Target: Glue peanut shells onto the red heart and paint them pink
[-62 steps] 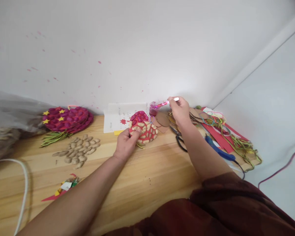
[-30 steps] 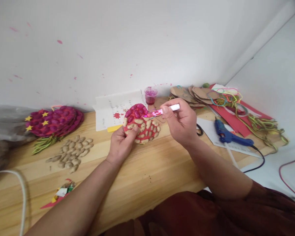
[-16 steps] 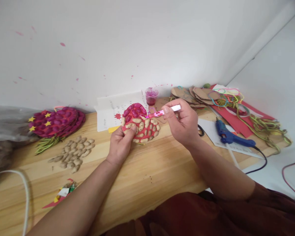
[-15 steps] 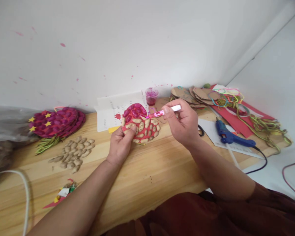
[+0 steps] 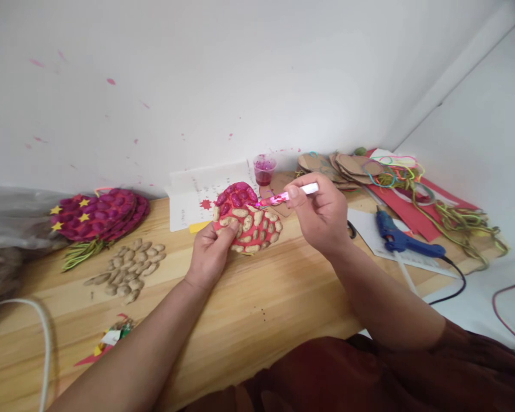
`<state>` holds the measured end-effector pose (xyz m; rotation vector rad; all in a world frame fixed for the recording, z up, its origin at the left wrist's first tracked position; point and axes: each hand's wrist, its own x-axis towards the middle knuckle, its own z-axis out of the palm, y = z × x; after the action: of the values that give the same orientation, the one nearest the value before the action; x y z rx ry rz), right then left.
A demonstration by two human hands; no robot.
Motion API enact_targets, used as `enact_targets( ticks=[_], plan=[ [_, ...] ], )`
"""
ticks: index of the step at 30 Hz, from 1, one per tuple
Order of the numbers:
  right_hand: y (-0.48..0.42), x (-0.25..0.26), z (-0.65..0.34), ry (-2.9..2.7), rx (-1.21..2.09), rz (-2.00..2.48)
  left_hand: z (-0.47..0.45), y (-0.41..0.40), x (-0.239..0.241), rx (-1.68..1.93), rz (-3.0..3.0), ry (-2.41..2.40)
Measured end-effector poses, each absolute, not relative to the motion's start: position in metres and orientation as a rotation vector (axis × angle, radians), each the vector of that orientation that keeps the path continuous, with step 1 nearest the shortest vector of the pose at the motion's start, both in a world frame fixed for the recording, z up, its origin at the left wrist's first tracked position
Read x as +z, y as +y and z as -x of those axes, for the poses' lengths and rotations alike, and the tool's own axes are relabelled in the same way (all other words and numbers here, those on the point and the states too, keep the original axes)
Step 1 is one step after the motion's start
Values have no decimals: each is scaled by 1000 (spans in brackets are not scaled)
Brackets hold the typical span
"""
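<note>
My left hand [image 5: 212, 252] grips the lower left edge of a round red disc covered in peanuts [image 5: 251, 220], thumb on top. The peanuts along its upper left are painted magenta; the others are bare tan shells. Pinched in my right hand [image 5: 320, 214] is a white-handled paintbrush [image 5: 277, 198] smeared with pink paint. Its tip meets the disc near the border between painted and bare peanuts. Behind the disc stands a clear plastic cup [image 5: 265, 170] with magenta paint in it.
Loose peanuts [image 5: 131, 266] lie left of my arm, below finished magenta peanut discs [image 5: 100, 213] with yellow stars. A blue glue gun [image 5: 405, 237] with a cord rests at right. Cardboard ovals [image 5: 326, 167] and tangled green yarn [image 5: 467, 220] sit farther back.
The disc has tilted slightly in my left hand. My right hand and the paintbrush have shifted a little to the right, with the tip still at the disc.
</note>
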<state>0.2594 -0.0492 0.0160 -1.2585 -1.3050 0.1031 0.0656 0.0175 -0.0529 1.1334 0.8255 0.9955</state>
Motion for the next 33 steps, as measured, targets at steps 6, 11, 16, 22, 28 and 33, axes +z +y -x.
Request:
enact_targets(
  ticks=[6,11,16,22,28,33],
  plan=[
    [-50,17,-259,-1308,110,1236,-64,17,-57,967,-1157,839],
    [-50,16,-260,-1295,143,1234,-65,16,-53,984,-1159,825],
    [-51,17,-261,-1292,118,1284,-65,16,-51,1005,-1157,815],
    [-52,17,-264,-1270,83,1297,-65,18,-52,1026,-1169,807],
    [-52,19,-262,-1250,134,1200,-66,15,-50,989,-1212,773],
    [-52,19,-261,-1252,169,1182,-66,14,-51,1000,-1264,758]
  ],
)
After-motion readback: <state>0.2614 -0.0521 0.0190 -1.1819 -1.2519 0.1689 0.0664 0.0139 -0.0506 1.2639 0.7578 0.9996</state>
